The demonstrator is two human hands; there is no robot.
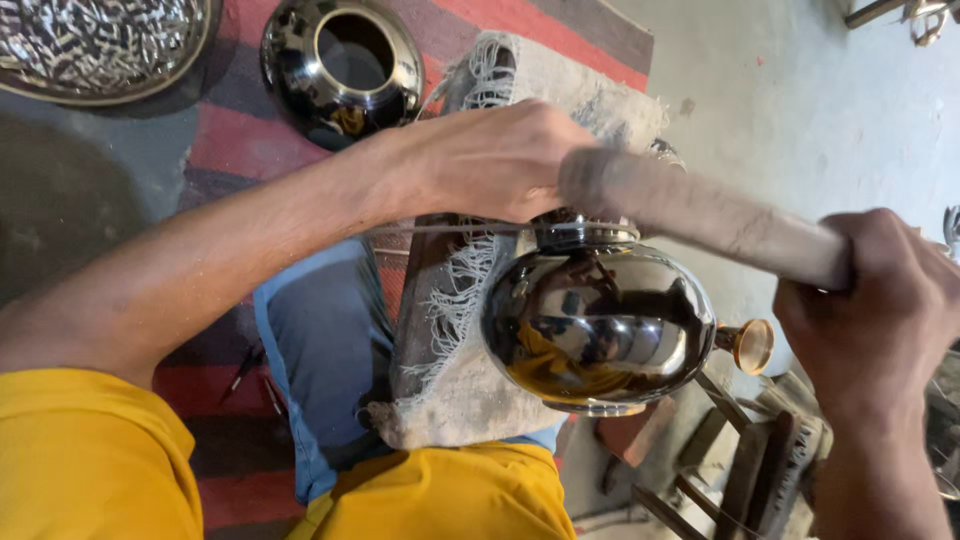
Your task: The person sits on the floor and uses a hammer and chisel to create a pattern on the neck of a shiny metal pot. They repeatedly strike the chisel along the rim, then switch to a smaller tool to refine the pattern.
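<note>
Shiny pot (598,330) steadied by left hand (495,160); right hand (870,300) clenches wooden mallet (700,215).

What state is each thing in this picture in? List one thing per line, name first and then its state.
Left hand: gripping the neck of the shiny pot.
Right hand: closed around the wooden stick.
Wooden stick: held slanting over the pot, blurred.
Shiny pot: lying on its side on the frayed cloth.
Frayed cloth: draped over the lap.
Second pot: upright, mouth open, on the striped rug.
Patterned metal tray: lying flat.
</note>
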